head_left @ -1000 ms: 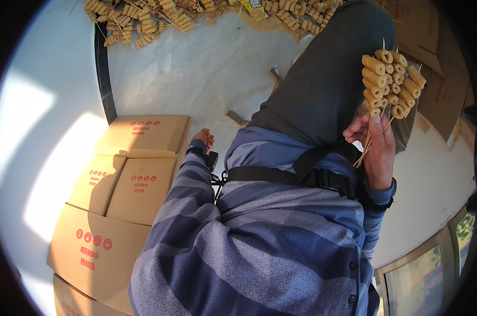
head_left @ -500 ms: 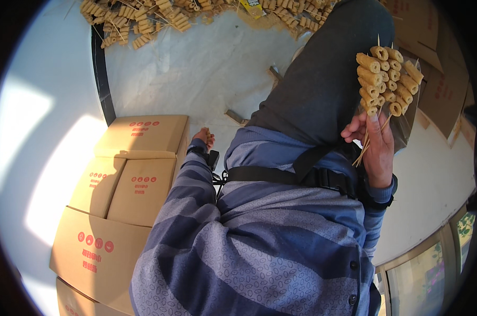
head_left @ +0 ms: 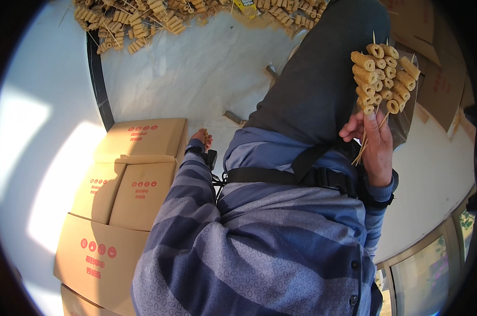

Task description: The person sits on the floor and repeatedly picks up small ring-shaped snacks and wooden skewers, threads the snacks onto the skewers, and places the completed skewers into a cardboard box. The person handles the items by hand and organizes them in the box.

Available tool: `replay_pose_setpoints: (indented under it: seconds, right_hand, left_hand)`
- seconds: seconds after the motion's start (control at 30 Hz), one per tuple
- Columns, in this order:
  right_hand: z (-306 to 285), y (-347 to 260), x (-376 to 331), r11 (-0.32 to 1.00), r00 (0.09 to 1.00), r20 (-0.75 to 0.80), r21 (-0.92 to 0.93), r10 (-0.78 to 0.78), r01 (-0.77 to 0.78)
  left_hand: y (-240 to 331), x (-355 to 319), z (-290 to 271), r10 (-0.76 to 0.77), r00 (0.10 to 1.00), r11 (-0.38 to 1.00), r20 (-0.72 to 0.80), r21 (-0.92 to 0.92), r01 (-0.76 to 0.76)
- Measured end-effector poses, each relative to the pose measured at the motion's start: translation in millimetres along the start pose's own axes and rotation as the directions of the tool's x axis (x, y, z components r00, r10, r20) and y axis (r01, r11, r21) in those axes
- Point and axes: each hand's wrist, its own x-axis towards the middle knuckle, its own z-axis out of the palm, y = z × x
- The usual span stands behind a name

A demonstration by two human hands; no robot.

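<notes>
My right hand [head_left: 378, 139] is closed around the thin wooden sticks of several food skewers [head_left: 378, 79]. Hollow, golden-brown rolls are threaded in rows on them, with pointed stick ends poking out on top. Behind the skewers, partly covered by them, a translucent plastic sheet or bag [head_left: 405, 124] hangs by the hand. My left hand [head_left: 203, 138] hangs low at my other side, next to the cardboard boxes, with its fingers curled in. Something small and brownish may be in it, but it is too small to name.
Many similar skewers lie in a heap [head_left: 138, 21] at the far edge, with a yellow packet [head_left: 247, 7] among them. Closed cardboard boxes [head_left: 143, 138] are stacked at left. More cardboard [head_left: 441, 89] stands at right, above a window [head_left: 420, 274]. My leg [head_left: 317, 79] stretches forward.
The whole view has shifted slightly, so the heap sits a little further left and the boxes a little lower. Both hands keep nearly the same pose, the right still gripping the skewers.
</notes>
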Motion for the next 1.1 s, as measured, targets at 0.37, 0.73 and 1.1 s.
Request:
replay_pose_setpoints:
  seconds: [0.37, 0.73, 1.1]
  right_hand:
    - [-1, -7, -9, 1.000, 1.000, 0.013, -0.019, -0.018, 0.018]
    - [-20, -4, -19, 0.978, 0.992, 0.008, 0.169, -0.128, 0.124]
    - [4, 13, -31, 0.829, 0.967, -0.069, 0.501, -0.247, 0.248]
  left_hand:
    - [-3, 13, 7, -0.035, 0.999, 0.999, 0.031, 0.041, 0.033]
    - [114, -238, 152, 0.436, 0.544, 0.806, 0.717, -0.043, -0.590]
    - [122, -488, 276, 0.276, -0.117, 0.583, 0.954, -0.263, -0.769]
